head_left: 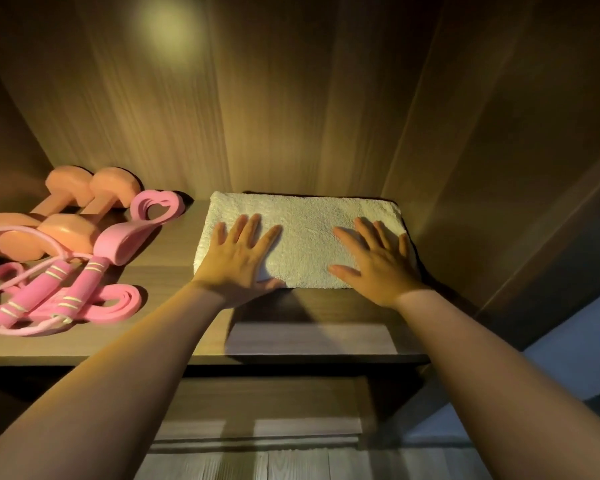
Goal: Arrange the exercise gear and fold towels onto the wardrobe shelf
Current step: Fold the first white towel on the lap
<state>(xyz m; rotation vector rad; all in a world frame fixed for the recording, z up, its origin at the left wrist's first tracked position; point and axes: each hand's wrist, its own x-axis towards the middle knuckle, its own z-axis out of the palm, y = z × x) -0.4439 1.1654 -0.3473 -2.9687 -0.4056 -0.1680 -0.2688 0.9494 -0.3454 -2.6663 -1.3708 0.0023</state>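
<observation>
Both forearms are reaching in over the shelf's front edge, and the two hands are lying flat and released, fingers spread, grasping nothing. Left hand (241, 252) is pressing on the near left part of the folded towel (305, 237), right hand (378, 259) on its near right part, probably smoothing the fold and squaring the towel so it is sitting neatly. That towel, pale and thick, is lying flat on the wardrobe shelf (174, 258), its far edge close to the back panel (257, 98) and its right end close to the side wall.

Left of the towel and apart from it, the exercise gear is sitting in a loose cluster: two peach dumbbells (66, 216) side by side, a pink heart-shaped piece (158, 206) just beside them, and a pink skipping rope (59, 289) coiled with a pink band (118, 303) nearer the shelf's front. Grouping by kind seems to be the aim.

Warm light is falling on dark wood-grain panels; beyond the towel's right, a paler room is showing.
</observation>
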